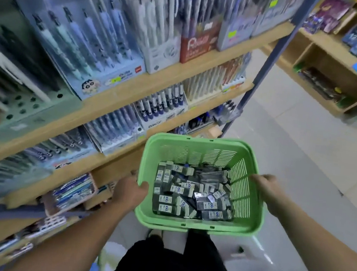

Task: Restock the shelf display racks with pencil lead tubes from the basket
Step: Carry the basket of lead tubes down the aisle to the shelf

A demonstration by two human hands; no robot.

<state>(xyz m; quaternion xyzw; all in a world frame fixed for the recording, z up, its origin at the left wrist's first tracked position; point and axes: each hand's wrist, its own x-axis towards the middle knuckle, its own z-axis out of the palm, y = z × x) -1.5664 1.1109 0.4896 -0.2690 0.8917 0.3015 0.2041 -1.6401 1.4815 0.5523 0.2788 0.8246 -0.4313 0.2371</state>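
A green plastic basket (251, 214) hangs in front of me, above my legs. Its bottom is covered with several dark pencil lead tubes (190, 195) with white labels, lying in a loose heap. My left hand (131, 191) grips the basket's left rim, thumb over the edge. At the other side my right hand (266, 190) grips the right rim. The wooden shelf unit (114, 102) with its display racks of pens runs along my left, blurred by motion.
Pen display boxes fill the shelves at left, among them a pale green rack with holes (26, 103). A grey metal upright (257, 75) ends the shelf unit. A second wooden shelf (325, 63) with books stands at the back right. Pale tiled floor (306, 151) lies ahead.
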